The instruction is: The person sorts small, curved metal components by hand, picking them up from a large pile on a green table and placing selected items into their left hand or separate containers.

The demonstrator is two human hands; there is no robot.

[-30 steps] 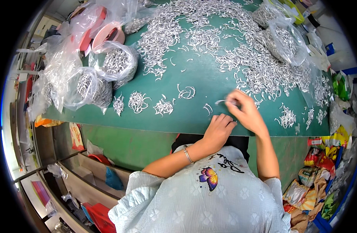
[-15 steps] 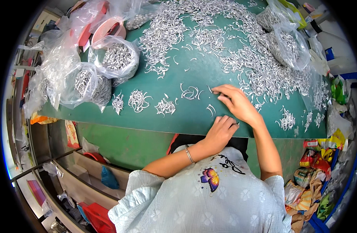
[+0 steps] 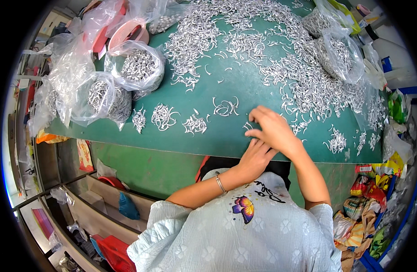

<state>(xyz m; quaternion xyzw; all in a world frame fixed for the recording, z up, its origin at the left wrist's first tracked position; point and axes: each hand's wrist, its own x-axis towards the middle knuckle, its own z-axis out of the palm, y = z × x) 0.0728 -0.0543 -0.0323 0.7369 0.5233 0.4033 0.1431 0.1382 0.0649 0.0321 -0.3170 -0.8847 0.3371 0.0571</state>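
My right hand (image 3: 275,131) is low over the green table, index finger and thumb apart, with no piece visible between them. A few small curved silver metal pieces (image 3: 247,125) lie by its fingertips. Close below it, at the table's front edge, my left hand (image 3: 257,156) has its fingers curled in. The right hand partly covers the left fingertips, so I cannot make out what they hold. Left of the hands, a loose group of larger curved pieces (image 3: 225,107) lies beside small piles of silver pieces (image 3: 195,124).
A wide heap of silver pieces (image 3: 308,77) spreads over the far and right parts of the green table (image 3: 181,143). Filled clear plastic bags (image 3: 138,68) stand at left, near a pink basket (image 3: 127,34). Another filled bag (image 3: 340,56) stands at right.
My right hand has come back toward me, nearer my left hand, and its thumb and index finger are wider apart. The slim piece formerly at its fingertips no longer shows there.
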